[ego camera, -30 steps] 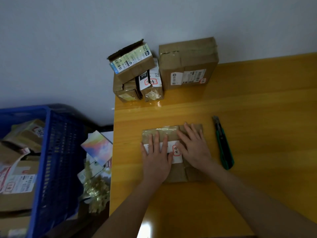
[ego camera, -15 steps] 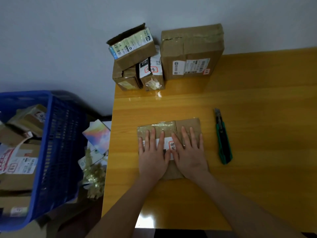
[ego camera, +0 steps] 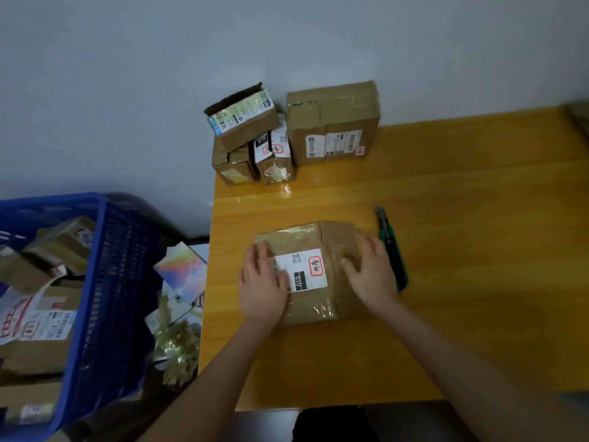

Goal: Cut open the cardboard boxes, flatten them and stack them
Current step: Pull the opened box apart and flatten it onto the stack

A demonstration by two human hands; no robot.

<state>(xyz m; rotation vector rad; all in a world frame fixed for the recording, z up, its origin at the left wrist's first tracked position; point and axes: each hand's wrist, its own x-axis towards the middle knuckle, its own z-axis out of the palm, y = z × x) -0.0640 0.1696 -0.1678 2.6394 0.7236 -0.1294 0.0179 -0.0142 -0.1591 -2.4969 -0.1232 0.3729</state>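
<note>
While both palms bear down on it, the brown box [ego camera: 322, 301] lies low on the yellow surface [ego camera: 478, 218] near its front edge, label upward. The left hand [ego camera: 261, 283] rests along its left side and the right hand [ego camera: 371, 272] on its right part. Both hands are released rather than clenched, with the fingers laid out on the cardboard and wrapped round nothing. The pressing suggests this box has already been opened and is now being squashed flat. A shallow front face shows below the label, so I cannot tell whether it is fully collapsed. The green utility knife [ego camera: 390, 247] lies untouched just beside the right hand. At the back, against the wall, a large taped box [ego camera: 333, 122] and a cluster of smaller boxes [ego camera: 251, 148] wait their turn. The topmost small one has a flap lifted, and the rest look uncut. No pile of flattened cardboard shows on the surface. The blue basket [ego camera: 108, 282] to the left holds more cardboard, in what condition I cannot say. By that reckoning most of the job remains: finishing this box, starting the stack, then the others.
</note>
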